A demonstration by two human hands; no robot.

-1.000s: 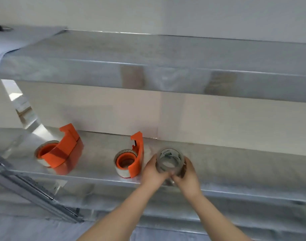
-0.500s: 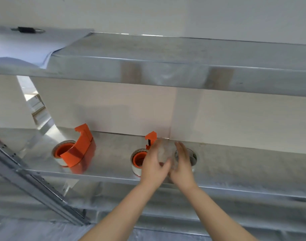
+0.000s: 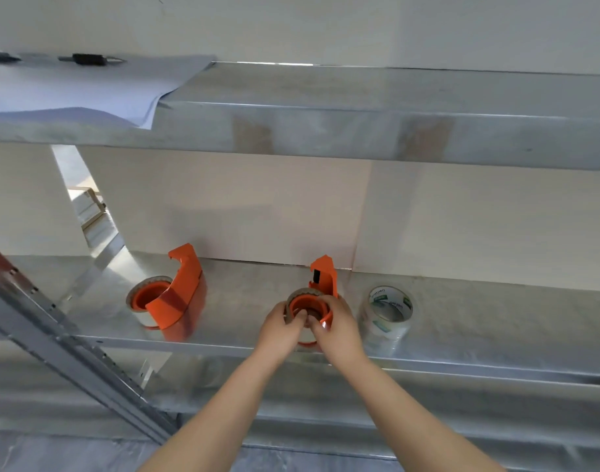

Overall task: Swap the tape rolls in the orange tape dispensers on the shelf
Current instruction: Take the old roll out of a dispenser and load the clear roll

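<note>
upper shelf (image 3: 360, 131): bare metal, dull reflections on front edge | paper sheets (image 3: 87, 93): lay on its left end, one corner drooping over edge | black pen (image 3: 87, 59): rested on paper | slotted metal rail (image 3: 70, 356): ran diagonally, lower left

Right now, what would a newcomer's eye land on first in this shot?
Both hands, left hand and right hand, closed around the middle orange dispenser at the lower shelf's front edge. Next, the second orange dispenser to its left, roll loaded and untouched. Then the clear tape roll lying flat just right of the hands, free of any dispenser.
</note>
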